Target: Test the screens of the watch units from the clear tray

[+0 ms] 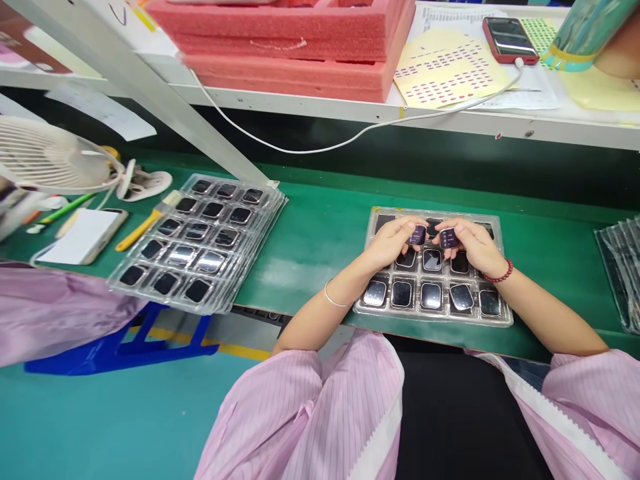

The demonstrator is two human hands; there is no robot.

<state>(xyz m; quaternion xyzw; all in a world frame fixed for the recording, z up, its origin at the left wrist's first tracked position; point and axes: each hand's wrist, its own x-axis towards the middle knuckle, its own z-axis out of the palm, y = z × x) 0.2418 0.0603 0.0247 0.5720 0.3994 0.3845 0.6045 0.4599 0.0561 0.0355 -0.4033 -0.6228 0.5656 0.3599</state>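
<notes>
- Head view, left hand: right of centre in the frame; forearm angled up and inward from the lower middle, wrist bent, fingers curled over the upper part of the tray.
- Left grip: thumb and fingers closed on one watch, dark screen lit with small text.
- Right hand: just beside the left; forearm slanting up and inward from the lower right.
- Right grip: thumb and fingers closed on a second watch, screen likewise lit; the two held near each other, a small gap between.
- Bands: two; one pale bangle at the left wrist, one red bead bracelet at the right.
- Clear tray: one, beneath both hands, on the green table; five watches in the bottom row, the fourth tilted; three showing in the middle row; top row partly covered, its count uncertain.
- Tray stack, left of centre: number of trays cannot be told; top tray holds fifteen watches, five rows of three.
- Brush: one, yellow handle, bristle end over that stack's left edge.
- Fan: one, upper left.
- Red-cased phone: one, upper right, on the shelf, white cable attached.
</notes>
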